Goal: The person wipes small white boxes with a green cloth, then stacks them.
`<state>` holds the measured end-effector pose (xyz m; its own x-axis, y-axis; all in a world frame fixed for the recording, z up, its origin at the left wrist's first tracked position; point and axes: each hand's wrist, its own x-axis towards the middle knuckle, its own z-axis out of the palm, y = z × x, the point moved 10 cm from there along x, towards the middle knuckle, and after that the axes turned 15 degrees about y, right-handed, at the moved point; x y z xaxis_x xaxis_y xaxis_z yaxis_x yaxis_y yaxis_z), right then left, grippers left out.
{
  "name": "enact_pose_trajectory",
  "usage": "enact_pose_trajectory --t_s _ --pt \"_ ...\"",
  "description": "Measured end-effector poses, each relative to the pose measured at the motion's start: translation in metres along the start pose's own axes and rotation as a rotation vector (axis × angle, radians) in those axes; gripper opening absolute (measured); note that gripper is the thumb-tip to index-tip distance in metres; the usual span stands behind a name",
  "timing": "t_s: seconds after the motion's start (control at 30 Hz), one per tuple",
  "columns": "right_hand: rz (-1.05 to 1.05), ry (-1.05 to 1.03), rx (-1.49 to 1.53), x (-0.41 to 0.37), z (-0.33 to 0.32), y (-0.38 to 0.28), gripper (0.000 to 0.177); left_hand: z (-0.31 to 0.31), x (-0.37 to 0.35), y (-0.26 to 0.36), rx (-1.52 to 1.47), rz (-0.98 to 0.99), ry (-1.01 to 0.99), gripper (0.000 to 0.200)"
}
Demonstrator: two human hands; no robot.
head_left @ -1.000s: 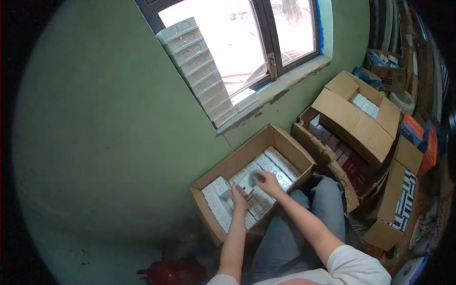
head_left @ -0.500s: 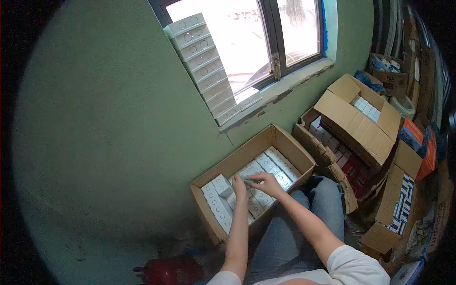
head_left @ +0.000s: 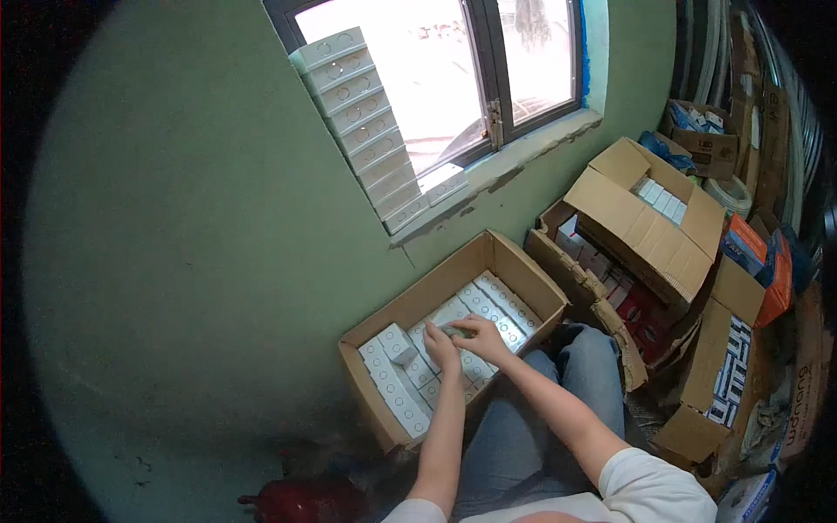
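My left hand (head_left: 443, 347) and my right hand (head_left: 482, 338) are close together over an open cardboard box (head_left: 418, 288). Their fingers are curled around a small greyish-green thing (head_left: 453, 331), mostly hidden, whose kind I cannot make out. Beneath them, rows of white electrical boxes (head_left: 384, 381) with round knock-out marks line the cardboard box. One white electrical box (head_left: 398, 343) sits higher than the others, left of my left hand.
A tall stack of white double boxes (head_left: 364, 113) stands on the window sill (head_left: 532, 159), a single one beside it. To the right are an open carton (head_left: 649, 231) of small white boxes, another carton (head_left: 697, 427) and orange packages (head_left: 779, 279). A red object (head_left: 305, 501) lies bottom left.
The view has shifted slightly, moving the scene a little left. Both hands stay together over the cardboard box, with the left hand turned slightly and its fingers further over the small thing.
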<state>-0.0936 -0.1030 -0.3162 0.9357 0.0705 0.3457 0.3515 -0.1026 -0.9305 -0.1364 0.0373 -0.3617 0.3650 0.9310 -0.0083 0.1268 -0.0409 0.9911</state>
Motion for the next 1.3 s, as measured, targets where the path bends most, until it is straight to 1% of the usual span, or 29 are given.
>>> enact_pose_trajectory --t_s 0.03,0.07,0.1,0.13,0.17,0.2,0.27,0.3,0.33,0.4,0.5,0.53,0.57,0.6,0.63,0.67,0.73,0.77,0.8,0.83,0.9,0.93,0.97,1.0,1.07,1.1,1.2,1.23,1.3 --pt "0.015 -0.019 -0.082 0.001 0.003 0.007 0.032 -0.001 0.000 -0.002 0.018 -0.027 -0.007 0.048" --pt "0.037 0.044 -0.157 0.004 -0.002 0.014 0.033 -0.002 0.001 -0.004 0.036 -0.052 -0.014 0.049" --pt "0.062 0.108 -0.234 0.006 -0.008 0.020 0.033 0.012 0.021 -0.036 0.063 0.155 -0.005 0.049" --pt "0.087 0.172 -0.314 0.007 -0.015 0.030 0.034 0.013 0.014 -0.028 0.025 0.055 -0.096 0.048" --pt "0.106 0.267 -0.257 0.007 -0.022 0.040 0.035 0.016 0.013 -0.030 -0.007 0.015 -0.129 0.047" --pt "0.097 0.195 -0.183 0.007 -0.016 0.038 0.036 0.021 0.010 -0.031 -0.041 -0.029 -0.165 0.047" --pt "0.082 0.056 -0.038 0.006 -0.006 0.032 0.037 0.009 0.011 -0.019 -0.116 0.025 -0.031 0.045" --pt "0.172 -0.166 0.054 -0.003 0.009 0.028 0.037 0.002 0.012 -0.014 -0.155 0.053 0.040 0.044" --pt "0.088 -0.188 0.015 -0.006 0.014 0.026 0.039 0.005 0.013 -0.017 -0.164 0.008 0.002 0.043" --pt "0.105 -0.122 0.033 -0.005 0.014 0.030 0.041 0.007 0.014 -0.023 -0.176 -0.079 -0.066 0.041" --pt "0.203 0.043 -0.255 0.000 -0.002 0.043 0.039 0.007 0.016 -0.036 -0.125 -0.229 -0.118 0.040" --pt "0.168 0.056 -0.231 0.002 -0.005 0.037 0.039 0.012 0.013 -0.040 -0.111 -0.282 -0.142 0.039" --pt "0.135 0.071 -0.209 0.004 -0.009 0.031 0.038 0.013 0.014 -0.040 -0.095 -0.238 -0.139 0.041" --pt "0.106 0.086 -0.186 0.004 -0.012 0.026 0.038 0.014 0.016 -0.048 -0.189 -0.267 -0.080 0.041" --pt "0.101 0.008 -0.124 0.002 -0.005 0.027 0.036 0.014 0.017 -0.055 -0.281 -0.298 -0.019 0.041" --pt "0.144 -0.056 -0.076 -0.002 0.002 0.032 0.036 0.011 0.019 -0.064 -0.374 -0.329 0.046 0.041" --pt "0.220 -0.194 0.016 -0.009 0.013 0.032 0.036 0.014 0.016 -0.060 -0.388 -0.407 -0.031 0.043" --pt "0.290 -0.169 0.025 -0.010 0.012 0.036 0.037 0.016 0.013 -0.057 -0.407 -0.428 -0.068 0.043" --pt "0.254 -0.071 -0.053 -0.007 0.004 0.041 0.037 0.017 0.011 -0.053 -0.423 -0.447 -0.105 0.042" --pt "0.216 0.028 -0.130 -0.005 -0.002 0.045 0.037 0.013 0.015 -0.047 -0.352 -0.413 -0.084 0.037" --pt "0.172 0.222 -0.266 0.000 -0.022 0.042 0.036 0.010 0.015 -0.030 -0.385 -0.329 -0.021 0.034" --pt "0.175 0.208 -0.260 0.001 -0.022 0.044 0.036 0.006 0.013 -0.022 -0.400 -0.285 0.009 0.034" --pt "0.182 0.196 -0.252 0.000 -0.023 0.043 0.037 0.005 0.009 -0.014 -0.398 -0.239 -0.018 0.033" --pt "0.191 0.184 -0.246 -0.002 -0.022 0.045 0.037 0.004 0.010 -0.024 -0.406 -0.293 -0.023 0.033" --pt "0.171 -0.026 -0.167 -0.008 -0.001 0.041 0.038 0.012 0.016 -0.053 -0.431 -0.407 -0.027 0.034" --pt "0.156 -0.134 -0.127 -0.011 0.009 0.038 0.039 0.006 0.020 -0.061 -0.423 -0.503 0.105 0.035" --pt "0.321 -0.187 -0.033 -0.014 0.016 0.048 0.039 0.006 0.019 -0.057 -0.428 -0.501 0.028 0.033" --pt "0.275 -0.076 -0.124 -0.009 0.007 0.047 0.039 0.005 0.019 -0.056 -0.443 -0.493 0.025 0.034" --pt "0.252 0.190 -0.258 -0.002 -0.017 0.049 0.038 0.009 0.015 -0.054 -0.473 -0.476 0.018 0.034"
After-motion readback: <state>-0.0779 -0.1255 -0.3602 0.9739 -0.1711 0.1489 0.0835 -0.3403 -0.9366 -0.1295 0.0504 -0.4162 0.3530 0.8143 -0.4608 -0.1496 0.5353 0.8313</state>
